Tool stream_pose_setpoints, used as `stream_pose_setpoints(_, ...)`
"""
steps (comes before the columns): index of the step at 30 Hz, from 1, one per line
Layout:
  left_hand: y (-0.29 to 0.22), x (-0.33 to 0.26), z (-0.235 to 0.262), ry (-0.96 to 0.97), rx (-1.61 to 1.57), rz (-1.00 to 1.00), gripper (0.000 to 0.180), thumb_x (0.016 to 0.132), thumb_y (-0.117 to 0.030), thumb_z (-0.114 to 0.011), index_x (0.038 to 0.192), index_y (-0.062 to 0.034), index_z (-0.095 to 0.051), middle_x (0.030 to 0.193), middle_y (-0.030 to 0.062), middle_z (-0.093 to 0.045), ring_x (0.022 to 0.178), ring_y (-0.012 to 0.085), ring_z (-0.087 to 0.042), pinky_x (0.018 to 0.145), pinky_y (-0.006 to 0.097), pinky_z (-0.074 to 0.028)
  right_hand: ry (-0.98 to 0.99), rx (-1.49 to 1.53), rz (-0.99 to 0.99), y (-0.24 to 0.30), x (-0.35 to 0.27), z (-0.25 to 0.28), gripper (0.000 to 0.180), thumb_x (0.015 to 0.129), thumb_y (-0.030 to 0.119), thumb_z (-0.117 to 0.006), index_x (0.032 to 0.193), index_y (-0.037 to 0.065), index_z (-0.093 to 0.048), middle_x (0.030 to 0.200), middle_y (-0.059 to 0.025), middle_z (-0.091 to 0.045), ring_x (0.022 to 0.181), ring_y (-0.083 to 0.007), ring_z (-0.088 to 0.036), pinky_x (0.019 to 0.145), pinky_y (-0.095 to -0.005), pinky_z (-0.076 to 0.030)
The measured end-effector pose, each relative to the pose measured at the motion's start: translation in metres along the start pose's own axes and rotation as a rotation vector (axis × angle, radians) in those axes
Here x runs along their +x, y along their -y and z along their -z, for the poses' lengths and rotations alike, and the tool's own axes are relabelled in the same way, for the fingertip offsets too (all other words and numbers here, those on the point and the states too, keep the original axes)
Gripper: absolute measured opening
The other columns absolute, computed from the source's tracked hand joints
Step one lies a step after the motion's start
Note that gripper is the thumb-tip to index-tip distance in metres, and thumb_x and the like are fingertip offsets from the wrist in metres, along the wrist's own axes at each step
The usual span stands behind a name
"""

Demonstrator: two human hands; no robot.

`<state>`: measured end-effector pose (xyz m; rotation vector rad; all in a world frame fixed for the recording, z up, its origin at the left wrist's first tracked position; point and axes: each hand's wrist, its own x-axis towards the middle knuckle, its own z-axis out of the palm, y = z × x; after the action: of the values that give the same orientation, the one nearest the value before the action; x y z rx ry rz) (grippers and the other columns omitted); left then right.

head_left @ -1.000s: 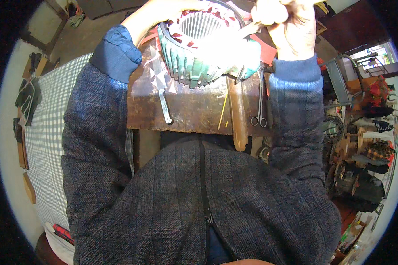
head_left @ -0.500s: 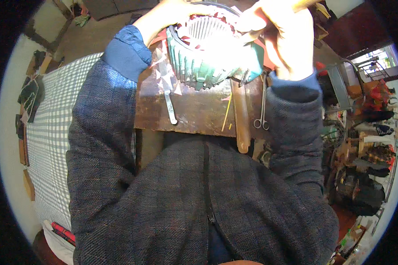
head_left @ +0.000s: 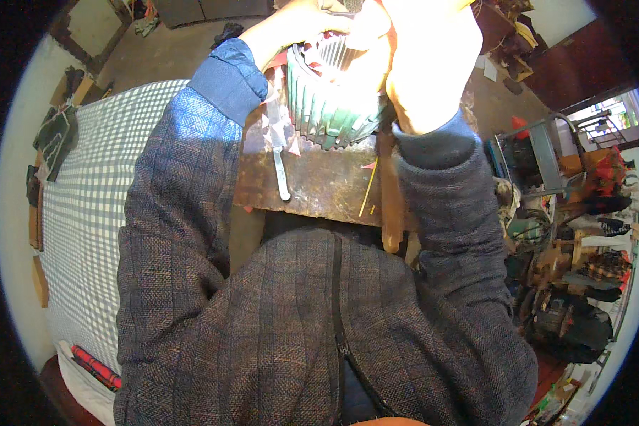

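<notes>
Left hand grips the green stator rim; right hand presses its top, grip unclear, maybe pinching something. Blade lies on rusty bench.

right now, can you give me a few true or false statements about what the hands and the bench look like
1. Both hands are up at the green ribbed metal motor housing. True: the left hand is at its far left edge and the right hand covers its right side.
2. The housing sits on a white plastic tray. False: it rests on a rusty brown metal plate.
3. A flat grey metal tool lies on the plate, touched by neither hand. True.
4. The thin yellow stick is pinched in the left hand's fingers. False: it lies loose on the plate.
5. A grey and white checked cloth lies to the person's right. False: it is on the left.
</notes>
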<state>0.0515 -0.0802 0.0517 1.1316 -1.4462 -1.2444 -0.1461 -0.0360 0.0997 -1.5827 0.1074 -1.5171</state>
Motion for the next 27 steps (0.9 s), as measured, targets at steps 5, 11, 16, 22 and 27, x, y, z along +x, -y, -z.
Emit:
stream_pose_setpoints(5,-0.005,0.002,0.002,-0.021,-0.022,-0.006,0.028,0.1,-0.018,-0.067,0.119,0.002,-0.071,0.101,0.0071,-0.076,0.085,0.0133,-0.071,0.074,0.028,-0.057,-0.099,-0.128,0.019,-0.008,0.013,-0.024,0.011,0.093,0.009,-0.071,0.098,0.0,-0.066,0.081,-0.0042,-0.066,0.07,-0.0165,-0.066,0.063,-0.0285,-0.054)
stream_pose_setpoints(11,0.001,0.002,0.002,-0.084,-0.117,-0.045,0.032,0.102,-0.025,-0.063,0.118,0.0017,-0.07,0.1,0.0089,-0.075,0.086,0.0164,-0.071,0.077,0.031,-0.057,-0.162,-0.126,0.109,0.005,-0.016,-0.045,0.011,0.095,0.008,-0.068,0.101,0.0,-0.066,0.082,-0.0037,-0.065,0.072,-0.017,-0.066,0.065,-0.0296,-0.054)
stream_pose_setpoints(16,0.012,0.007,0.002,-0.255,-0.268,-0.126,0.036,0.103,-0.03,-0.06,0.118,0.0015,-0.069,0.099,0.0104,-0.074,0.088,0.0191,-0.071,0.079,0.033,-0.057,-0.168,-0.206,0.082,-0.008,0.002,-0.061,0.011,0.096,0.007,-0.065,0.104,0.0,-0.067,0.083,-0.0033,-0.064,0.074,-0.0175,-0.065,0.067,-0.0306,-0.054)
stream_pose_setpoints(22,0.061,-0.025,-0.015,-0.632,-0.357,-0.376,0.04,0.109,-0.035,-0.05,0.117,-0.0005,-0.07,0.095,0.0046,-0.073,0.084,0.0129,-0.066,0.078,0.03,-0.055,0.188,-0.273,0.139,0.018,0.001,-0.051,0.013,0.098,0.007,-0.062,0.107,-0.001,-0.067,0.084,-0.0028,-0.063,0.076,-0.018,-0.065,0.068,-0.0317,-0.053)
stream_pose_setpoints(27,0.093,-0.042,-0.043,-0.785,0.069,-0.592,0.039,0.111,-0.032,-0.047,0.122,-0.0005,-0.067,0.119,0.0084,-0.069,0.106,0.0174,-0.063,0.097,0.033,-0.05,0.497,0.075,-0.205,-0.012,0.034,-0.028,0.013,0.098,0.006,-0.061,0.108,0.0,-0.067,0.081,-0.002,-0.061,0.073,-0.0177,-0.063,0.065,-0.0313,-0.052)
